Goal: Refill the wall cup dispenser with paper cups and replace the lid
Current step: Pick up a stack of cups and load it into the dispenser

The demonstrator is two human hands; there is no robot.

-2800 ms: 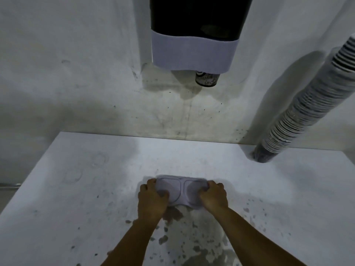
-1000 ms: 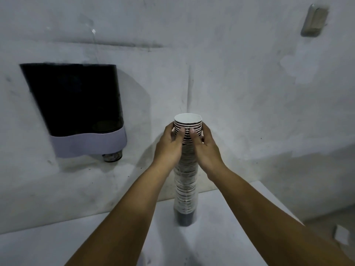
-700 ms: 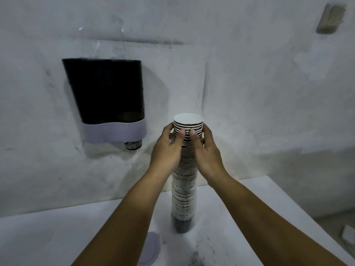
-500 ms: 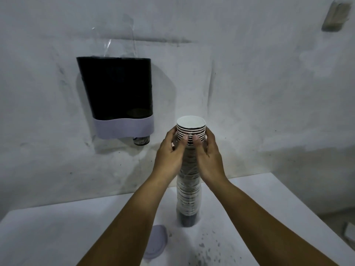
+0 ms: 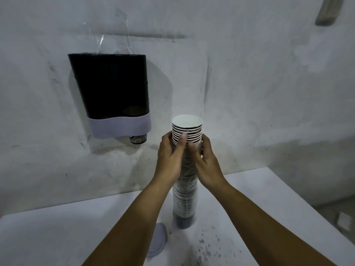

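Both hands close around the top of the cup stack [image 5: 185, 189], which stands upright on the tabletop [image 5: 57, 231]: the left hand [image 5: 170, 160] wraps its left side with the thumb pressed on the rims, and the right hand [image 5: 204, 162] cups the right side, thumb low against the wall of the cups. About 10 rims show above the fingers; the rest runs down below the hands to a dark base. The dispenser [image 5: 113, 93] hangs on the wall up and to the left of the hands, well apart, with 1 cup [image 5: 138, 139] poking from its bottom. The lid [image 5: 158, 239] lies flat on the tabletop below the left forearm, just beside the base of the stack. My main worry is the stack itself: gripped only near the top, a tall column like this can bow or split in the middle when lifted, dropping the lower cups. A hard squeeze could also crush the thin rims. If the stack swings left on the way up, its foot may knock the lid off the tabletop. A clear film [image 5: 113, 37] above the dispenser's mouth could snag the cups on entry.
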